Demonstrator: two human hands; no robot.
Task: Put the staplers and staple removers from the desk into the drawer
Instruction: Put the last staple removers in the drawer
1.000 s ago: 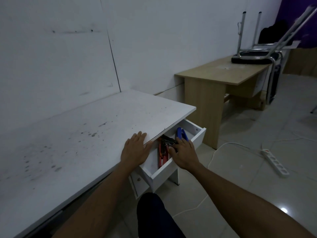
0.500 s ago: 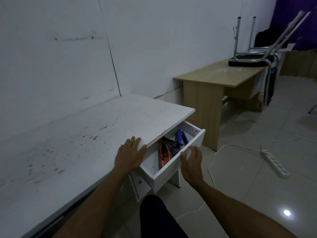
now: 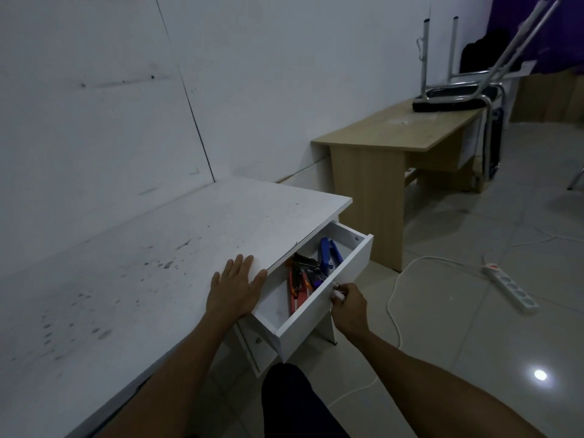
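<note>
The right hand (image 3: 349,308) is curled around the small knob (image 3: 337,290) on the front panel of the open drawer (image 3: 319,314), fingers closed on it and thumb on top. The left hand (image 3: 235,287) lies flat and spread on the white desk (image 3: 142,263), palm down at the desk's front edge just beside the drawer opening, gripping nothing.

Inside the drawer, a blue stapler (image 3: 330,254) lies toward the far end, near the back wall. Nearer the middle sits a dark tangle of metal pieces, staple removers (image 3: 305,263) as far as can be told, and just this side of them an orange-red stapler (image 3: 297,292) runs lengthwise along the drawer floor. A small purple item is tucked against the inside of the front panel; too dim to identify.

No writing or brand can be read on anything from here; the light is poor and the tools are small.

Beyond the drawer, on the tiled floor, lies a white power strip (image 3: 508,284) with its cord.
</note>
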